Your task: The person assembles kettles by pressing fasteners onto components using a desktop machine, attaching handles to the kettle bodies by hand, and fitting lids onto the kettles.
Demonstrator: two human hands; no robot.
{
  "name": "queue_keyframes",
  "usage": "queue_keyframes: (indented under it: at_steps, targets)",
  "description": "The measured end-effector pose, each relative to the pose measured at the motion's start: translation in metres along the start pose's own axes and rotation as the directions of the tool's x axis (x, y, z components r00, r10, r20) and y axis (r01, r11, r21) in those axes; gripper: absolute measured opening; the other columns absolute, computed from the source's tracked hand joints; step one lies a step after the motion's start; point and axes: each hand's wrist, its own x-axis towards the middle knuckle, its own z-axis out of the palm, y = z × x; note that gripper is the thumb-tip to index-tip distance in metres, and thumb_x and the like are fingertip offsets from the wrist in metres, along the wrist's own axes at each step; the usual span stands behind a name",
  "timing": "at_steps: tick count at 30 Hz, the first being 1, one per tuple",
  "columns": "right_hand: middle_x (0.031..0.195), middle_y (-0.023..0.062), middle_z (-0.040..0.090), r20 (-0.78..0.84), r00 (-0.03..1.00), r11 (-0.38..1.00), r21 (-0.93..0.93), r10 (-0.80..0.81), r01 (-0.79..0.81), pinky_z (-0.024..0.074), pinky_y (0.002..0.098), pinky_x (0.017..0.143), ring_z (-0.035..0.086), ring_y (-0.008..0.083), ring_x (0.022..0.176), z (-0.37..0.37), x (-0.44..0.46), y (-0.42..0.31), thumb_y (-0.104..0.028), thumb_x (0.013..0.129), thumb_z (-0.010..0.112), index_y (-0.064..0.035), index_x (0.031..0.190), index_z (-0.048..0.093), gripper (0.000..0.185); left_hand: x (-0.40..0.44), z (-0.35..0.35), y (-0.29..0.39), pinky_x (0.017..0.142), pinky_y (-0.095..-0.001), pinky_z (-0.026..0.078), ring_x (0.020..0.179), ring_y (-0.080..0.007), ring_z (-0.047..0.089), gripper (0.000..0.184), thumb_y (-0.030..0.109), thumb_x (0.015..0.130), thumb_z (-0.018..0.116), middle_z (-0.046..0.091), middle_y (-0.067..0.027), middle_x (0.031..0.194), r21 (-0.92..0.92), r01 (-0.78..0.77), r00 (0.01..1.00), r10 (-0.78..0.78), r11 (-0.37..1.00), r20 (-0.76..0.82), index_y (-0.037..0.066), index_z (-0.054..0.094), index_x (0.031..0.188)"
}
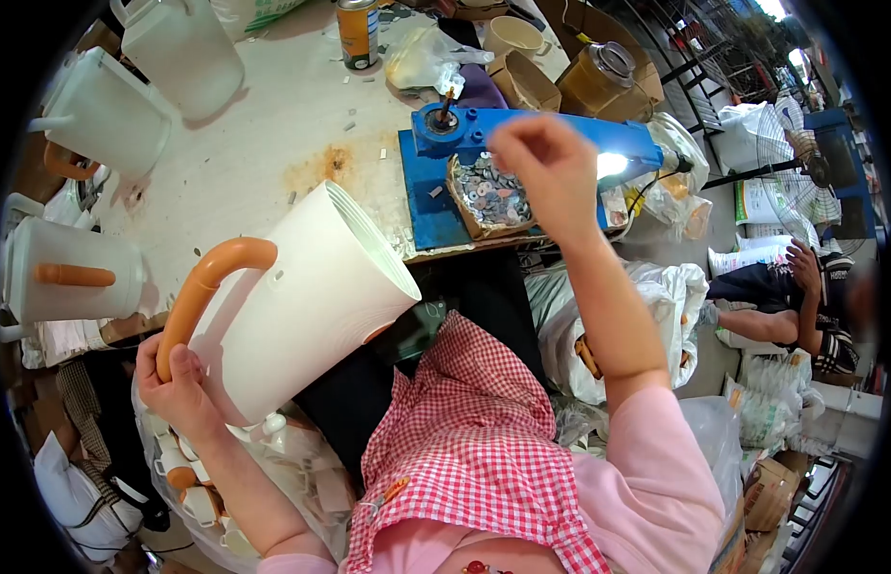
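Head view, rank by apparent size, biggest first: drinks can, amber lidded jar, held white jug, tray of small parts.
1. White jug, clearly largest
2. Tray of small parts and amber lidded jar: too close to rank, tray partly behind a hand
3. Drinks can, smallest

The white jug [297,320] you hold looks like smooth plastic with a soft sheen, finely ridged inside its mouth, and its orange handle [204,273] looks like smooth, glossier plastic. Your bench [249,158] has a pale, matt top, rough with scuffs and rust-brown stains. The blue machine [623,137] before you looks like painted metal with a slight gloss; the small loose pieces [493,199] beside it show a dull grey, metallic look. You have a shiny printed metal can [357,36], thin crinkled plastic bag [417,62] and matt brown cardboard box [524,84] farther back. Your checked apron [465,430] is soft, matt woven cloth
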Motion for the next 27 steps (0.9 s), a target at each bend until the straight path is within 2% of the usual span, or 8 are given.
queue_keyframes:
  at_steps: [2,4,7,10,16,24,26,27]
  targets:
    - [0.091,0.0062,0.072,0.062,0.99,0.991,-0.056,0.123,-0.12,0.0545,0.029,0.07,0.068,0.0153,0.076,-0.004,-0.015,0.029,-0.01,0.086,0.074,-0.0032,0.096,0.072,0.013,0.0,-0.001,-0.001,0.052,-0.0168,0.027,0.058,-0.0018,0.042,0.036,0.032,0.09,0.078,0.05,0.0061,0.068,0.006,0.0,1.0,0.0,1.0,0.0,0.003,0.061,0.101]
    - [0.094,0.0082,0.071,0.161,0.977,0.8,-0.6,0.141,-0.016,0.0553,0.0369,0.072,0.069,0.0244,0.078,-0.006,-0.024,0.053,-0.012,0.085,0.071,-0.0078,0.093,0.074,0.01,0.002,0.0,0.0,0.051,-0.0168,0.027,0.057,-0.0017,0.042,0.036,0.032,0.09,0.078,0.05,0.0061,0.068,0.017,-0.008,1.0,0.007,1.0,0.031,0.002,0.062,0.101]
    - [0.094,0.0089,0.07,0.185,0.982,0.714,-0.684,-0.028,0.149,0.0547,0.0419,0.076,0.067,0.0313,0.083,0.0,-0.021,0.079,-0.013,0.083,0.068,-0.0109,0.09,0.075,0.011,0.002,0.004,0.003,0.051,-0.0169,0.026,0.057,-0.0014,0.041,0.037,0.033,0.09,0.078,0.05,0.0061,0.067,0.032,0.004,1.0,-0.004,0.999,-0.002,0.002,0.062,0.102]
    - [0.095,0.0073,0.069,0.207,0.978,0.679,-0.717,-0.012,0.16,0.0543,0.0428,0.077,0.067,0.0315,0.087,0.001,-0.018,0.087,-0.012,0.082,0.067,-0.0111,0.09,0.075,0.011,0.0,0.004,0.004,0.051,-0.0171,0.026,0.056,-0.0015,0.041,0.038,0.034,0.089,0.079,0.05,0.0059,0.067,0.053,-0.008,1.0,0.008,0.999,-0.002,0.002,0.062,0.102]
    - [0.082,0.0071,0.069,0.171,0.985,0.728,-0.674,-0.013,0.127,0.053,0.0408,0.069,0.067,0.0302,0.08,-0.013,-0.027,0.079,-0.014,0.082,0.07,-0.0096,0.088,0.069,0.008,-0.001,-0.001,-0.001,0.05,-0.0186,0.025,0.056,-0.0027,0.039,0.034,0.032,0.092,0.075,0.047,0.0057,0.065,0.07,-0.055,0.998,0.055,0.996,0.005,0.003,0.062,0.102]
    - [0.086,0.0078,0.07,0.149,0.989,0.869,-0.491,0.017,0.059,0.0484,0.0252,0.063,0.06,0.0137,0.067,-0.021,-0.02,0.018,-0.002,0.082,0.073,-0.0033,0.09,0.071,0.009,-0.001,0.001,0.002,0.052,-0.0179,0.027,0.058,-0.0018,0.041,0.041,0.039,0.087,0.08,0.049,0.006,0.069,0.026,-0.006,1.0,0.006,1.0,-0.01,0.004,0.061,0.098]
    - [0.088,0.0069,0.071,0.017,0.971,0.934,-0.271,-0.239,0.234,0.0487,0.0249,0.063,0.062,0.0136,0.07,-0.012,-0.004,-0.004,0.003,0.08,0.072,-0.0028,0.088,0.071,0.009,-0.002,0.003,0.005,0.052,-0.018,0.027,0.058,-0.0017,0.041,0.042,0.04,0.086,0.08,0.049,0.006,0.07,0.031,0.006,1.0,-0.005,0.999,-0.02,0.004,0.061,0.098]
    - [0.088,0.0069,0.071,0.012,0.971,0.934,-0.272,-0.239,0.233,0.0487,0.0249,0.063,0.062,0.0136,0.07,-0.007,0.007,-0.013,0.003,0.08,0.072,-0.0028,0.088,0.071,0.009,-0.002,0.005,0.007,0.052,-0.018,0.027,0.058,-0.0017,0.041,0.043,0.041,0.086,0.081,0.049,0.0061,0.07,0.04,0.016,1.0,-0.015,0.999,-0.026,0.004,0.061,0.097]
